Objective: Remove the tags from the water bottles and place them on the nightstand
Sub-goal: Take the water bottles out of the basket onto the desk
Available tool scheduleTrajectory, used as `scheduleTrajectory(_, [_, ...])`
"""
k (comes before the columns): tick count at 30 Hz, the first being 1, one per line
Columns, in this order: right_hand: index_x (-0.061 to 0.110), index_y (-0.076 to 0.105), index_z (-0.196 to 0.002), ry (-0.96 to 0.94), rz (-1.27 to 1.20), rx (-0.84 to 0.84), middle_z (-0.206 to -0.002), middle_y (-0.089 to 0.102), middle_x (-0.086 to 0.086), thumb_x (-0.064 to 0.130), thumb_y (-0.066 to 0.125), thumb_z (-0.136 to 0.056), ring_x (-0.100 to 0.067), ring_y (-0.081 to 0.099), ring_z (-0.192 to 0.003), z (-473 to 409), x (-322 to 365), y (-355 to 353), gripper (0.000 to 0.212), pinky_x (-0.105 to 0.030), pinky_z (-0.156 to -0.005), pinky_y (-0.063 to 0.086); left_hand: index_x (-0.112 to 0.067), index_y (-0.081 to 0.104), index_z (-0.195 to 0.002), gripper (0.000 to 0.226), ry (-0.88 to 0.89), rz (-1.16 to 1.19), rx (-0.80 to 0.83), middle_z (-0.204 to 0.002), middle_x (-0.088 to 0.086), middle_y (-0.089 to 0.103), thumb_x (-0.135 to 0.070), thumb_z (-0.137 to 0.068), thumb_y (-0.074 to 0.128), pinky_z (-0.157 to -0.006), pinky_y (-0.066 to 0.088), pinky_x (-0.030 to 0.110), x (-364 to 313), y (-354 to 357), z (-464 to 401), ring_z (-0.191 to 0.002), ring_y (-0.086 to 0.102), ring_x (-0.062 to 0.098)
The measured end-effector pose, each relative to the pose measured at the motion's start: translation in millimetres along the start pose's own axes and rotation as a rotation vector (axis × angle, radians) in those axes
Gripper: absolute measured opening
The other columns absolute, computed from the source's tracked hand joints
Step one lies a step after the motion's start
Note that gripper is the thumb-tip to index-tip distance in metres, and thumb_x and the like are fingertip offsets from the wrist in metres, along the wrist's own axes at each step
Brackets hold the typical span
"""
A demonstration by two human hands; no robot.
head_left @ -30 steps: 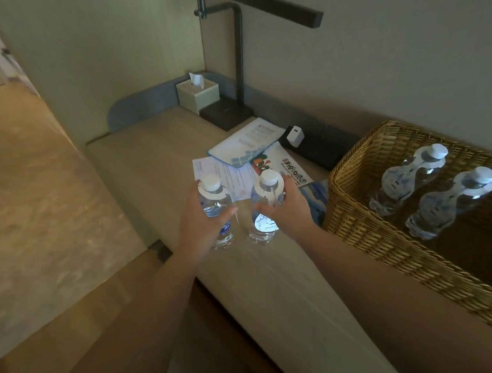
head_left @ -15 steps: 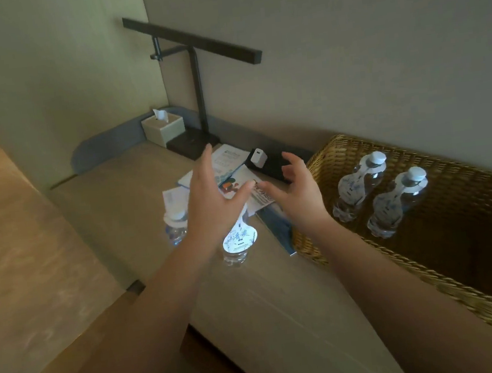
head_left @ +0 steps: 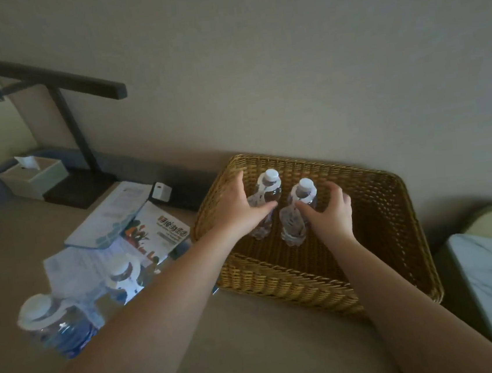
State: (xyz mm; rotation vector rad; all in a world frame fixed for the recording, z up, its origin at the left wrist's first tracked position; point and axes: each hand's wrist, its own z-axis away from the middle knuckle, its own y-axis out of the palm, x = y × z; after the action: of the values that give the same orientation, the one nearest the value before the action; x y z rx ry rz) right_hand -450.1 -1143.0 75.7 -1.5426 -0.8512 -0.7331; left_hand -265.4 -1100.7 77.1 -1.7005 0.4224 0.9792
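Inside the wicker basket (head_left: 395, 231), I see my left hand (head_left: 235, 208) and right hand (head_left: 332, 213), each grip spread, touching two tagged bottles (head_left: 297, 208); two more bottles (head_left: 59, 324) stand leftward on the worktop (head_left: 256, 352).

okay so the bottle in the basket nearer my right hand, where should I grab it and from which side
Grip the right-hand bottle around its clear body, below the paper tag hanging at its neck. Come from its right, where the right hand is already reaching; the other basket bottle sits close on its left, leaving little room there. It leans toward the wall, so wrap the fingers across it.
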Motion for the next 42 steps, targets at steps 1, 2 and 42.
scheduleTrajectory(1, [0.026, 0.031, -0.143, 0.045, 0.014, 0.016, -0.148, 0.030, -0.008, 0.045, 0.076, -0.073, -0.027, 0.032, -0.134, -8.0, -6.2, -1.3, 0.085, -0.049, -0.103, 0.041, -0.036, 0.009, -0.150, 0.109, -0.019, 0.007, 0.008, -0.161, -0.003, 0.014, -0.060, -0.067, 0.075, -0.113, 0.023, 0.047, -1.7, 10.1, -10.6, -0.147, 0.018, 0.023])
scheduleTrajectory(2, [0.026, 0.028, -0.145, 0.073, 0.024, 0.039, -0.150, 0.027, -0.008, 0.046, 0.076, -0.072, -0.028, 0.029, -0.136, -15.6, -11.2, -0.9, 0.089, -0.050, -0.104, 0.040, -0.036, 0.008, -0.150, 0.111, -0.028, 0.018, 0.010, -0.162, -0.002, 0.014, -0.058, -0.066, 0.077, -0.113, 0.024, 0.048, -2.9, 19.9, -20.3, -0.147, 0.018, 0.024])
scheduleTrajectory(42, [0.029, 0.050, -0.098, -0.198, -0.073, 0.076, -0.090, 0.061, 0.014, 0.030, 0.080, -0.067, -0.004, 0.059, -0.084, 3.5, 50.5, -7.9, 0.044, -0.016, -0.060, 0.041, -0.036, 0.044, -0.105, 0.057, 0.119, 0.217, -0.193, -0.094, -0.018, 0.060, -0.047, -0.061, 0.079, -0.065, 0.045, 0.018, -22.0, -37.2, 18.3, -0.084, 0.057, -0.006])
